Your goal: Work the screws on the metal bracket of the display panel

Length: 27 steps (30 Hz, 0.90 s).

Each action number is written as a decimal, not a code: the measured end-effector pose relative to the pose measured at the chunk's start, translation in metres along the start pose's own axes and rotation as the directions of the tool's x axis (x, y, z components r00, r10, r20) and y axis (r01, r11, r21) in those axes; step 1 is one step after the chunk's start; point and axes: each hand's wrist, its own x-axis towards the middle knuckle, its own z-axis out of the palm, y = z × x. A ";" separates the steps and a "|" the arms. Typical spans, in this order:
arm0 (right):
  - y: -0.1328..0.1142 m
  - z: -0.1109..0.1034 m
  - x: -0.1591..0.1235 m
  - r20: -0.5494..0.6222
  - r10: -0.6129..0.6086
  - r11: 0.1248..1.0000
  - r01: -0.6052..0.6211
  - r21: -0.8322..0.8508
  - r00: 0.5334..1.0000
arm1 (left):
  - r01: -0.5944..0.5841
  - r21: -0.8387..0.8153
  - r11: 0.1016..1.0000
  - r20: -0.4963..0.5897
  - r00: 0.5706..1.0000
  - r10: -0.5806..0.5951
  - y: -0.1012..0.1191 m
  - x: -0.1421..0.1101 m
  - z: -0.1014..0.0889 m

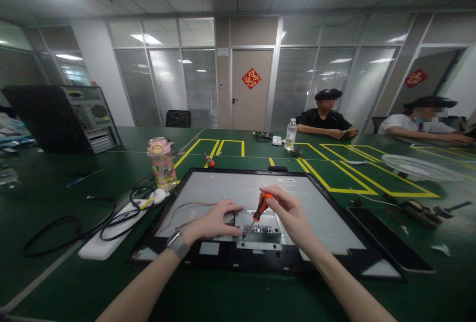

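Observation:
My right hand (288, 210) grips the handle of an orange and black screwdriver (263, 204). The shaft slants down to the left, and its tip reaches the left part of a metal bracket (262, 245) with a small circuit board inside. Thumb and fingers of my left hand (217, 220) close around the bracket's left side, steadying it. Beneath both hands lies a flat display panel (316, 213), its grey back up and its frame black. Thin wires (182, 208) run across the panel and pass under my left hand.
Left of the panel are a white power strip (107, 242) with black cable and a pink-lidded bottle (161, 166). A black slab-like device (388, 238) lies to the right. Further back stand a computer case (63, 119) and a water bottle (290, 134). Two people sit across the table.

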 end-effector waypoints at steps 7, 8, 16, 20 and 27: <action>0.000 0.000 0.000 -0.010 0.017 0.999 -0.017 -0.027 1.000 | -0.012 -0.003 1.000 -0.033 0.999 0.012 0.001 0.000 0.002; 0.000 0.000 0.000 -0.014 0.012 1.000 -0.012 -0.025 1.000 | -0.012 -0.003 1.000 -0.043 0.999 0.012 0.001 0.000 0.003; -0.001 0.000 0.000 -0.015 0.027 0.998 -0.028 -0.063 1.000 | -0.029 0.029 0.999 -0.009 1.000 0.029 -0.004 0.000 0.002; -0.003 0.002 0.000 -0.021 -0.026 0.998 0.025 -0.051 0.999 | -0.029 0.011 1.000 -0.032 0.999 0.029 -0.005 0.001 0.005; 0.001 -0.003 0.001 -0.017 0.028 0.998 -0.029 -0.059 0.999 | -0.019 0.212 0.977 -0.175 0.983 0.057 -0.002 0.002 0.006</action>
